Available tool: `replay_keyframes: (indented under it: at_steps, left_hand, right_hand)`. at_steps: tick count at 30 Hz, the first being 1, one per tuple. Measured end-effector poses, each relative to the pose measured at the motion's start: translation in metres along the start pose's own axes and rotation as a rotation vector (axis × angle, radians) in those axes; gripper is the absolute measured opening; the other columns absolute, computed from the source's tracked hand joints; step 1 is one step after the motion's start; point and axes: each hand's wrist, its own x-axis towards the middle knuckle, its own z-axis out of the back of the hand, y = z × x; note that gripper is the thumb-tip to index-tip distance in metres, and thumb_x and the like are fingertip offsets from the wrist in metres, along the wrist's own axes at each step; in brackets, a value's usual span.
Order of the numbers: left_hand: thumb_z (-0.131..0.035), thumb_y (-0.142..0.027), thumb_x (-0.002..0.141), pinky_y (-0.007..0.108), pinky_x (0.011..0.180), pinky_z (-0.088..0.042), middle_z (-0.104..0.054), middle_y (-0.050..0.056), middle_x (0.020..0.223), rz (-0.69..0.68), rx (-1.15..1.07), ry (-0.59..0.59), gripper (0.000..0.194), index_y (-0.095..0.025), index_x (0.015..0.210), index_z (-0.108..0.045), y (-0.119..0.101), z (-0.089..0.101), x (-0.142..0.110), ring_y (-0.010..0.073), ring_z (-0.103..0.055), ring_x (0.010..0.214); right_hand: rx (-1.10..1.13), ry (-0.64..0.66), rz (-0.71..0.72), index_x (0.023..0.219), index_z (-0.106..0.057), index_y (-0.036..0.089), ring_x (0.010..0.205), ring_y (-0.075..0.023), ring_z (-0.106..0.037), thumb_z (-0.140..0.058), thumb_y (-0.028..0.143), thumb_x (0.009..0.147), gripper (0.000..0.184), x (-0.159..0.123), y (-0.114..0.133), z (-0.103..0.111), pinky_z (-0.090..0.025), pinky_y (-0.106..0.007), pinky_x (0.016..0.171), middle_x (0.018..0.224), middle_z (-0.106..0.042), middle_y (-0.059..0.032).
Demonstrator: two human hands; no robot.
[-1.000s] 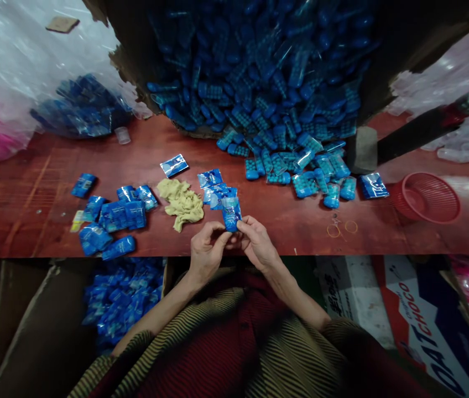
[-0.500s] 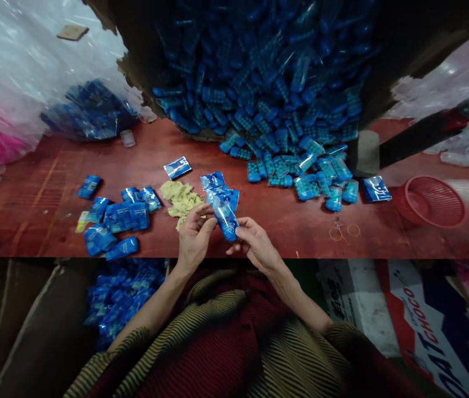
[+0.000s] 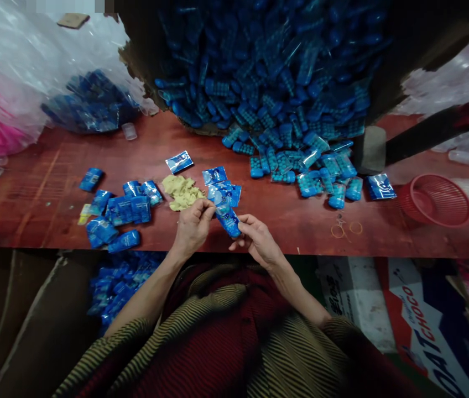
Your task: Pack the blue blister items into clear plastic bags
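A blue printed plastic packet (image 3: 228,220) is held slanted over the table's front edge between both hands. My left hand (image 3: 195,224) is closed, its thumb and fingertips pinching at the packet's upper left end. My right hand (image 3: 260,240) grips the lower right end between thumb and fingers. Just beyond the packet lie a few flat blue printed sleeves (image 3: 223,193). To the left of them is a crumpled yellow-green cloth (image 3: 181,192), close to my left fingers. Several filled blue packets (image 3: 122,210) are grouped on the table further left.
A large heap of blue-capped clear containers (image 3: 267,105) spills onto the red-brown table (image 3: 276,221). At right are a hammer-like tool (image 3: 429,132), a red plastic basket (image 3: 436,202) and thin rubber bands (image 3: 345,229). More blue packets (image 3: 118,282) lie below the table's left part.
The packet has turned from nearly upright to slanted. My left hand has let go of its lower end, opened, moved left and up, and closed at its upper end; my right hand keeps its grip.
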Motion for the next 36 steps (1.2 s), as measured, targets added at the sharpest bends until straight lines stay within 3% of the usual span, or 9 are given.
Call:
replay_keyframes:
  at_steps: [4, 10, 13, 17, 21, 25, 27, 32, 36]
  left_hand:
    - [-0.047, -0.027, 0.084, 0.023, 0.054, -0.04, -0.054, -0.003, 0.059, -0.053, 0.083, -0.032, 0.016, -0.019, 0.07, -0.049, 0.002, -0.005, -0.005, 0.0101, -0.051, 0.053]
    - [-0.043, -0.034, 0.087, 0.024, 0.051, -0.04, -0.049, -0.003, 0.053, 0.046, -0.118, 0.091, 0.021, -0.022, 0.071, -0.044, 0.003, -0.005, -0.002, 0.0112, -0.048, 0.048]
    - [-0.042, -0.034, 0.088, 0.025, 0.05, -0.038, -0.046, -0.004, 0.051, 0.013, -0.07, 0.091, 0.022, -0.022, 0.07, -0.042, 0.004, -0.004, -0.001, 0.0111, -0.045, 0.045]
    - [-0.041, -0.03, 0.087, 0.025, 0.05, -0.035, -0.046, -0.004, 0.053, -0.084, 0.136, 0.032, 0.018, -0.021, 0.071, -0.043, 0.006, -0.006, -0.004, 0.0112, -0.044, 0.046]
    - [-0.039, -0.03, 0.088, 0.025, 0.051, -0.035, -0.047, -0.003, 0.054, -0.116, 0.202, 0.003, 0.019, -0.021, 0.072, -0.044, 0.012, -0.008, -0.008, 0.0113, -0.044, 0.046]
    - [-0.044, -0.036, 0.085, 0.025, 0.052, -0.036, -0.051, -0.001, 0.057, -0.103, 0.264, -0.172, 0.02, -0.02, 0.072, -0.048, 0.017, -0.008, -0.009, 0.0123, -0.047, 0.049]
    - [-0.045, -0.038, 0.085, 0.025, 0.056, -0.041, -0.054, -0.001, 0.058, -0.053, 0.148, -0.212, 0.022, -0.02, 0.075, -0.051, 0.016, -0.008, -0.009, 0.0124, -0.051, 0.052]
    - [-0.058, -0.044, 0.076, 0.027, 0.062, -0.052, -0.062, 0.001, 0.068, 0.244, -0.419, 0.027, 0.028, -0.017, 0.084, -0.057, 0.005, -0.009, -0.011, 0.0124, -0.06, 0.06]
    - [-0.07, -0.037, 0.066, 0.028, 0.066, -0.054, -0.065, 0.0, 0.071, 0.447, -0.621, 0.045, 0.031, -0.015, 0.085, -0.06, 0.001, -0.009, -0.011, 0.0115, -0.063, 0.061]
  right_hand:
    - [0.009, 0.012, -0.029, 0.083, -0.056, 0.017, 0.043, -0.0041, -0.043, -0.068, 0.033, 0.071, 0.023, -0.001, -0.001, 0.001, -0.057, -0.024, 0.05, 0.058, -0.058, 0.0053]
    - [-0.016, 0.081, -0.062, 0.088, -0.058, 0.015, 0.043, -0.0033, -0.043, -0.069, 0.032, 0.071, 0.026, -0.001, 0.0, 0.005, -0.056, -0.024, 0.05, 0.061, -0.059, 0.0042]
    - [-0.014, 0.119, -0.067, 0.089, -0.058, 0.015, 0.043, -0.0025, -0.041, -0.068, 0.03, 0.071, 0.026, -0.001, 0.001, 0.006, -0.056, -0.024, 0.05, 0.062, -0.059, 0.0049]
    - [-0.008, 0.139, -0.048, 0.087, -0.056, 0.015, 0.041, -0.0018, -0.038, -0.07, 0.029, 0.07, 0.026, -0.001, 0.0, 0.007, -0.056, -0.024, 0.049, 0.059, -0.057, 0.0068]
    - [-0.009, 0.163, -0.048, 0.085, -0.054, 0.016, 0.041, -0.0018, -0.038, -0.071, 0.03, 0.07, 0.026, -0.002, -0.004, 0.007, -0.056, -0.023, 0.049, 0.058, -0.056, 0.0075]
    - [0.007, 0.213, -0.095, 0.086, -0.056, 0.016, 0.041, -0.0017, -0.037, -0.071, 0.03, 0.07, 0.027, -0.007, -0.008, 0.005, -0.057, -0.024, 0.05, 0.057, -0.054, 0.0084]
    - [0.034, 0.176, -0.086, 0.089, -0.056, 0.017, 0.04, -0.0018, -0.037, -0.07, 0.031, 0.072, 0.026, -0.008, -0.009, 0.005, -0.057, -0.023, 0.05, 0.058, -0.055, 0.0079]
    - [0.052, 0.096, -0.06, 0.093, -0.054, 0.019, 0.041, -0.0029, -0.041, -0.065, 0.032, 0.076, 0.024, -0.005, -0.005, 0.008, -0.056, -0.022, 0.051, 0.061, -0.058, 0.0062]
    - [0.03, 0.111, -0.051, 0.093, -0.054, 0.018, 0.042, -0.0028, -0.042, -0.065, 0.031, 0.075, 0.024, -0.003, -0.002, 0.009, -0.057, -0.024, 0.051, 0.062, -0.058, 0.0062]
